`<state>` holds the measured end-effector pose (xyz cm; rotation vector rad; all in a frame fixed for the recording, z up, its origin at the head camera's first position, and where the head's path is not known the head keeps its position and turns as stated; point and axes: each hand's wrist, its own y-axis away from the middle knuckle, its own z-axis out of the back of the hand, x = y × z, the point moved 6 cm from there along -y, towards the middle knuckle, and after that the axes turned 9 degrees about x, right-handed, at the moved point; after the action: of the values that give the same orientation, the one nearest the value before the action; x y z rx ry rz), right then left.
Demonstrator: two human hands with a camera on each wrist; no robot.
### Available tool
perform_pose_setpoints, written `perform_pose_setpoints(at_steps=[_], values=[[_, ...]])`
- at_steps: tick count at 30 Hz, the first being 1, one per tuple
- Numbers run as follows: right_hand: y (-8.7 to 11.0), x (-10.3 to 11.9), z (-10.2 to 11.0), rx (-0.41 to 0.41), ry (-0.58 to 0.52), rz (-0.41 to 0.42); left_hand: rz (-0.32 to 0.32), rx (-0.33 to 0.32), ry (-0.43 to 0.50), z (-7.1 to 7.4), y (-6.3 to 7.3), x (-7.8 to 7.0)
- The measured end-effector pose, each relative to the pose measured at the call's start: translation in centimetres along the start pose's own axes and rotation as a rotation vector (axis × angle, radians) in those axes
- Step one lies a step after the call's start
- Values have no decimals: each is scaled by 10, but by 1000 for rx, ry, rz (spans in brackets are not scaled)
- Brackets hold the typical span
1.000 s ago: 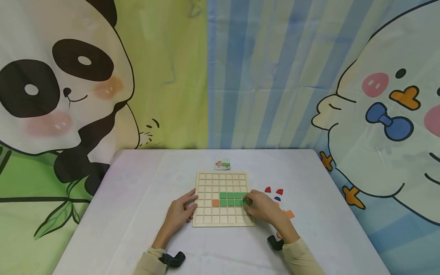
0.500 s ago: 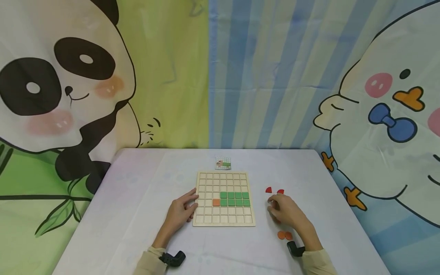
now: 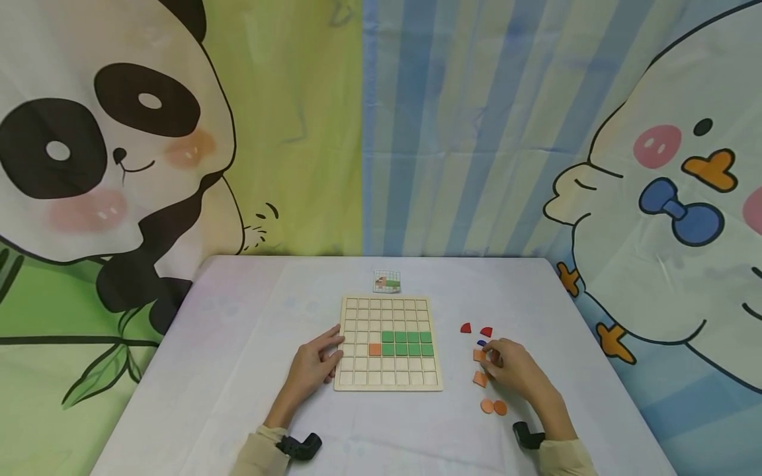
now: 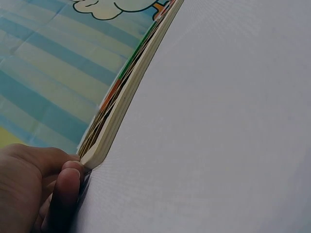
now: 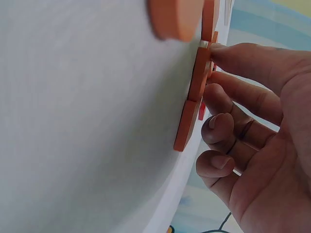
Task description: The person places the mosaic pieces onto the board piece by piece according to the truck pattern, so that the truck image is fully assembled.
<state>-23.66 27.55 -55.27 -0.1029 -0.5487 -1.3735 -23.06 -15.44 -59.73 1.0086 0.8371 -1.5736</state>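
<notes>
A light wooden grid board lies on the table, with rows of green square tiles and one orange square tile in its cells. My left hand holds the board's left edge; thumb and fingers meet at its corner in the left wrist view. On the right, my right hand is over the loose pieces, fingers bent, beside a loose orange square tile. In the right wrist view, thumb and fingertips come close to orange tiles; whether they pinch one is unclear.
Two red quarter-round pieces lie behind the right hand, near a partly covered blue piece. Another orange square and two orange discs lie nearer. A small picture card is behind the board.
My right hand has left the board's right edge, where a green tile now sits, and moved right to the loose pieces. My left hand stays at the board's edge.
</notes>
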Motion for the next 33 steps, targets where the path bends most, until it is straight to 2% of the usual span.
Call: perform_pose_setpoints(at_steps=[12, 33], values=[[-2, -1, -1, 11, -2, -17, 6, -16, -66, 0, -2, 0], [-1, 4, 0, -11, 4, -12, -1, -27, -71, -1, 0, -1]])
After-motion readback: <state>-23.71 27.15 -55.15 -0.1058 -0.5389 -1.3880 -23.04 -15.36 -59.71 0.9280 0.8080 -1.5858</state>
